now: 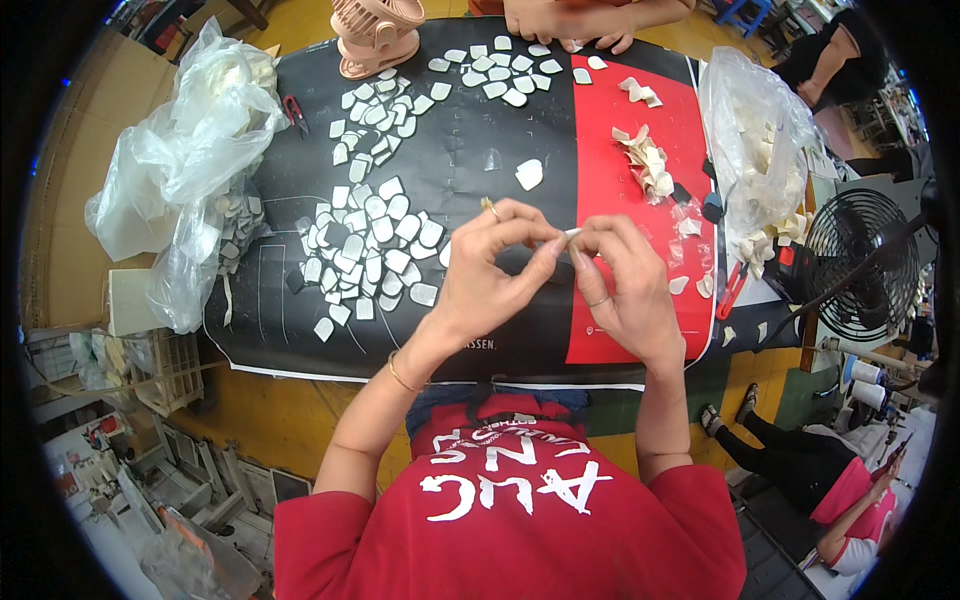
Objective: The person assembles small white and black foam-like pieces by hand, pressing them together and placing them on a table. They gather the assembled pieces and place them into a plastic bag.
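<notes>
My left hand (492, 262) and my right hand (625, 285) meet over the table, thumbs and forefingers pinched on one small white piece (572, 234). Most of that piece is hidden by the fingertips; its edge looks pale and thin. To the left of my left hand lies a spread heap of small white tabs (381, 230), each rounded at one end, some showing dark edges. Beyond my hands a little stack of white tabs (529, 174) rests on the black part of the sheet. Curled cream paper scraps (650, 165) lie on the red part, beyond my right hand.
Clear plastic bags (205, 160) bulge at the left edge, with another bag of scraps (755, 130) at the right. A pink desk fan (375, 35) stands at the far side. Another person's hands (600, 30) work opposite. A black fan (862, 260) and red-handled cutter (733, 290) sit right.
</notes>
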`<state>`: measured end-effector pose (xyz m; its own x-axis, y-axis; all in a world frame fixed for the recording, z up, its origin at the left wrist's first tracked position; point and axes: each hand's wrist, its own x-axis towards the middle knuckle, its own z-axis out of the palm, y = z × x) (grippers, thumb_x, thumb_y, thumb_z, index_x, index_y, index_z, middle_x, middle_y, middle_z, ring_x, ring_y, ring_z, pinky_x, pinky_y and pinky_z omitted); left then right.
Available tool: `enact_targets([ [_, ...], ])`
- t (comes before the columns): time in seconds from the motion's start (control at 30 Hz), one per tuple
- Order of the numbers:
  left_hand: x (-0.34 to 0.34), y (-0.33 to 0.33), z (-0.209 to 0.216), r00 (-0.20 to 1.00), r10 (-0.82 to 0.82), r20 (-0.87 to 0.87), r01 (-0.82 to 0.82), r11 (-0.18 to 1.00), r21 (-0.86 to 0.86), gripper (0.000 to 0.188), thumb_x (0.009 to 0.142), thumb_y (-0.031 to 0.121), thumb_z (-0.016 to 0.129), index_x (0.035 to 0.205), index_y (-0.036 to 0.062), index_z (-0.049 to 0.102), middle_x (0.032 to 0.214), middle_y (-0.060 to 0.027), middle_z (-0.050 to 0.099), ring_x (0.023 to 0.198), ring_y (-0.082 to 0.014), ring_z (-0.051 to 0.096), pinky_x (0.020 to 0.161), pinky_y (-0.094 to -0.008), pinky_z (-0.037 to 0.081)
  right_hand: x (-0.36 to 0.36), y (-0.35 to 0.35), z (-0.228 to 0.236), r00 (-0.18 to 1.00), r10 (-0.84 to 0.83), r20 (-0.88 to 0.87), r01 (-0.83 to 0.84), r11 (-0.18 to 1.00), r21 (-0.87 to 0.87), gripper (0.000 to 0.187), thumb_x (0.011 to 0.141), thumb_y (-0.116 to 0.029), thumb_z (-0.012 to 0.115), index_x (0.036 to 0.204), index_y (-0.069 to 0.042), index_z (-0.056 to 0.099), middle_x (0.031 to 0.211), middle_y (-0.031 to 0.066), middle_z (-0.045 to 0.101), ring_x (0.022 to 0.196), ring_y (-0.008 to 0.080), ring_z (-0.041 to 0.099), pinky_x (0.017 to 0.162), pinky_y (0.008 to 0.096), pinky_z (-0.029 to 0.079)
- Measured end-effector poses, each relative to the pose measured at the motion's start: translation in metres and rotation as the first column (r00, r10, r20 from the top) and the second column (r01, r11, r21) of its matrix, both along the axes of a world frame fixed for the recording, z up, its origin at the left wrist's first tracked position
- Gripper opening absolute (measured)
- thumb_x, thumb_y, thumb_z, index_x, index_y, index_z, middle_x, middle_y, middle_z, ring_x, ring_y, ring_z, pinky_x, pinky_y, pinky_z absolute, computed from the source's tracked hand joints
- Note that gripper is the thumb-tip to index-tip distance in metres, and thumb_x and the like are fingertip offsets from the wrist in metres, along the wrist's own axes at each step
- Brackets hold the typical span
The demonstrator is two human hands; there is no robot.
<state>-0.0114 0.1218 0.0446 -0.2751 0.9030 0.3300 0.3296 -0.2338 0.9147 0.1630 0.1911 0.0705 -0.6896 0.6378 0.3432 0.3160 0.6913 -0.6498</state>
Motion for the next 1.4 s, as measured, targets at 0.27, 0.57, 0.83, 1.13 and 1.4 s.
enact_targets([
  [0.27, -0.029, 0.001, -0.011, 0.950, 0.208, 0.234, -0.197, 0.978, -0.068, 0.007, 0.090, 0.008, 0.069, 0.091, 0.0013, 0.072, 0.092, -0.0042, 0.068, 0.077, -0.0092, 0.056, 0.068, -0.0254, 0.044, 0.027, 0.019, -0.013, 0.876, -0.439, 0.198, 0.442, 0.896, 0.028, 0.017, 0.093, -0.019, 0.066, 0.092, -0.003, 0.063, 0.085, 0.0110, 0.063, 0.069, 0.0293, 0.060, 0.067, 0.0395, 0.048],
  [0.57, 0.003, -0.036, -0.026, 0.963, -0.152, -0.223, 0.164, 0.986, 0.036, 0.016, 0.079, 0.008, 0.077, 0.094, 0.0118, 0.073, 0.112, -0.0083, 0.062, 0.090, -0.0244, 0.063, 0.077, -0.0341, 0.051, 0.042, -0.018, -0.038, 0.965, -0.256, -0.059, 0.062, 0.441, -0.895, 0.026, 0.101, -0.025, 0.063, 0.104, 0.000, 0.069, 0.074, -0.0002, 0.062, 0.066, 0.0079, 0.058, 0.059, 0.0249, 0.046],
  [0.83, -0.019, -0.068, -0.026, 0.921, -0.186, -0.342, 0.248, 0.957, 0.148, 0.028, 0.076, 0.015, 0.082, 0.103, 0.0147, 0.074, 0.120, -0.0092, 0.059, 0.103, -0.0247, 0.062, 0.082, -0.0369, 0.051, 0.016, -0.047, -0.045, 0.900, -0.119, -0.419, -0.426, -0.043, -0.904, 0.030, 0.094, -0.006, 0.067, 0.122, 0.004, 0.064, 0.092, 0.0067, 0.070, 0.078, 0.0101, 0.065, 0.071, 0.0226, 0.052],
  [1.13, -0.005, -0.087, -0.029, 0.988, -0.012, 0.156, 0.053, 0.963, -0.265, 0.016, 0.082, 0.011, 0.077, 0.095, 0.0023, 0.074, 0.109, -0.0098, 0.062, 0.102, -0.0208, 0.061, 0.085, -0.0321, 0.049, -0.006, -0.072, -0.040, 0.950, -0.228, -0.211, -0.031, 0.605, -0.795, 0.031, 0.090, -0.001, 0.072, 0.120, 0.005, 0.066, 0.096, 0.0060, 0.069, 0.090, 0.0111, 0.066, 0.082, 0.0233, 0.053],
  [1.4, -0.023, -0.094, -0.042, 0.979, -0.058, -0.194, 0.005, 0.965, -0.263, 0.015, 0.083, 0.013, 0.075, 0.096, 0.0063, 0.072, 0.098, -0.0059, 0.062, 0.090, -0.0242, 0.059, 0.086, -0.0389, 0.041, -0.014, -0.072, -0.051, 0.985, -0.169, 0.032, 0.128, 0.595, -0.794, 0.014, 0.091, -0.002, 0.071, 0.102, 0.006, 0.069, 0.091, 0.0063, 0.071, 0.081, 0.0102, 0.067, 0.074, 0.0238, 0.054],
])
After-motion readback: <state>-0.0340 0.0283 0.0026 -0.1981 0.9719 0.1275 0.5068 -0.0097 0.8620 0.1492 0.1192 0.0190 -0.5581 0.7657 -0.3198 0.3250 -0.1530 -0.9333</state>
